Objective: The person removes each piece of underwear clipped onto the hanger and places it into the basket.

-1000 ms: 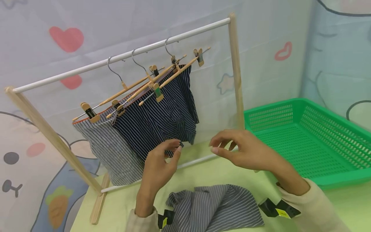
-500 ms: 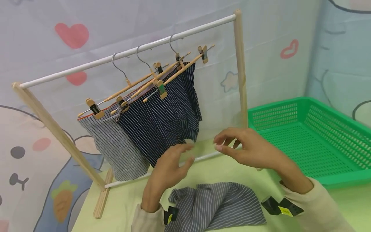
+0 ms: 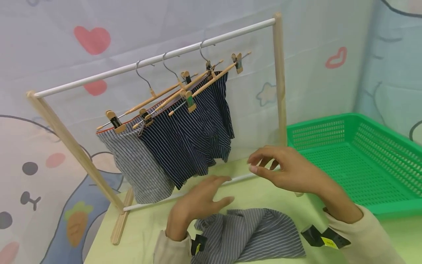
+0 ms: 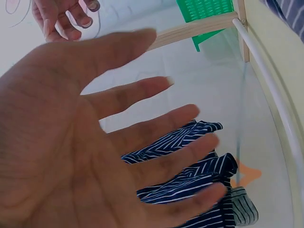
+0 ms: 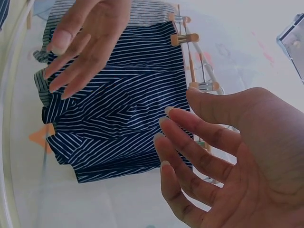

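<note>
My left hand is held above the table, fingers spread and holding nothing, over a crumpled grey striped garment. To its right my right hand hovers with fingers loosely bent and nothing in them. Behind both hands, navy striped shorts hang from a clip hanger. A light grey striped garment with a red-edged waist hangs beside them at the left. In front of these, a third hanger carries nothing in its clips. The right wrist view shows the navy shorts beyond both hands.
A wooden rack with a white top rail stands on the light green table. At the right sits a green plastic basket with slotted sides. A patterned curtain hangs behind the rack.
My left hand has moved down and right, and its fingers have straightened and spread. The right hand keeps nearly the same pose. The whole scene has shifted slightly right in the head view.
</note>
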Demonstrator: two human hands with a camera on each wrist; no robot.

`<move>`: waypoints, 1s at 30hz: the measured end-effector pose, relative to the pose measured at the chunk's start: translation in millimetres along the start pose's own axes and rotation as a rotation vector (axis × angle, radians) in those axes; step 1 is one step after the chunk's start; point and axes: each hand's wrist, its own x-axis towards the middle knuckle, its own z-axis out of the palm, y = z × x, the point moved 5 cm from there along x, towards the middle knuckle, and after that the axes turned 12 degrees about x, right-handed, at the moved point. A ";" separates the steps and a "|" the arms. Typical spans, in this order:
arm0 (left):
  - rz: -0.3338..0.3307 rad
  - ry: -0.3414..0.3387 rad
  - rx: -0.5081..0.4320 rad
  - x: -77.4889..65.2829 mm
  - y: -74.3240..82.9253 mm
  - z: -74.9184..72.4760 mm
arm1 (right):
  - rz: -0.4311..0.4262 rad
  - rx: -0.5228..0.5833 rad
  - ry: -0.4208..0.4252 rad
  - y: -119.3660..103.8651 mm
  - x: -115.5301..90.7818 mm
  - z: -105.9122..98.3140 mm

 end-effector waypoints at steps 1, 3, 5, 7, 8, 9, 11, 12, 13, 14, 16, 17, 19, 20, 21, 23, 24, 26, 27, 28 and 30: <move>0.000 -0.020 -0.005 0.4 0.4 1.8 | 0.000 -0.003 0.001 0.4 -0.4 -0.2; -0.003 -0.048 -0.012 0.9 1.3 4.6 | 0.002 -0.009 0.005 1.0 -1.1 -0.6; -0.008 -0.064 -0.005 1.5 1.8 7.5 | 0.009 -0.011 0.005 1.8 -1.3 -0.4; -0.018 -0.092 0.002 1.2 2.8 10.2 | 0.012 -0.012 -0.001 2.3 -1.4 0.2; -0.025 -0.112 0.007 0.9 3.1 11.7 | 0.008 -0.012 -0.004 2.2 -1.5 0.4; -0.033 -0.136 0.007 0.6 3.8 13.1 | 0.004 -0.014 -0.009 2.5 -1.6 0.9; -0.041 -0.177 0.000 -0.3 5.7 15.0 | -0.001 -0.020 -0.022 3.1 -1.6 2.2; -0.037 -0.188 0.000 -0.6 6.7 15.4 | -0.006 -0.025 -0.029 3.4 -1.5 3.0; -0.033 -0.195 0.002 -0.6 7.8 15.9 | -0.012 -0.029 -0.039 4.3 -1.0 4.3; -0.030 -0.202 0.001 -0.6 8.5 16.4 | -0.020 -0.033 -0.053 5.0 -0.7 5.7; -0.033 -0.215 0.017 -0.3 9.6 17.4 | -0.020 -0.041 -0.093 7.6 -0.5 8.9; -0.040 -0.225 0.026 -0.2 9.9 18.1 | -0.022 -0.046 -0.115 9.0 -0.6 10.4; -0.061 -0.253 0.037 -0.1 10.3 20.2 | -0.018 -0.052 -0.161 11.7 -1.3 13.0; -0.071 -0.272 0.039 -0.2 10.3 21.3 | -0.013 -0.058 -0.180 12.7 -1.8 14.0; -0.079 -0.290 0.042 -0.5 10.6 22.2 | -0.010 -0.064 -0.197 13.8 -2.1 15.0; -0.087 -0.324 0.034 -1.0 11.5 24.2 | -0.010 -0.074 -0.218 15.0 -2.4 16.1; -0.086 -0.338 0.033 -1.1 11.9 25.3 | -0.007 -0.077 -0.226 15.4 -2.5 16.4; -0.083 -0.364 0.038 -1.5 13.0 27.6 | -0.004 -0.074 -0.246 16.4 -2.5 17.9; -0.080 -0.375 0.038 -1.6 13.5 28.9 | 0.000 -0.070 -0.259 16.8 -2.7 18.7; -0.081 -0.386 0.039 -1.8 13.9 30.3 | 0.005 -0.064 -0.272 17.0 -3.1 19.4; -0.081 -0.406 0.037 -2.2 14.4 33.3 | 0.012 -0.050 -0.302 17.2 -4.2 21.1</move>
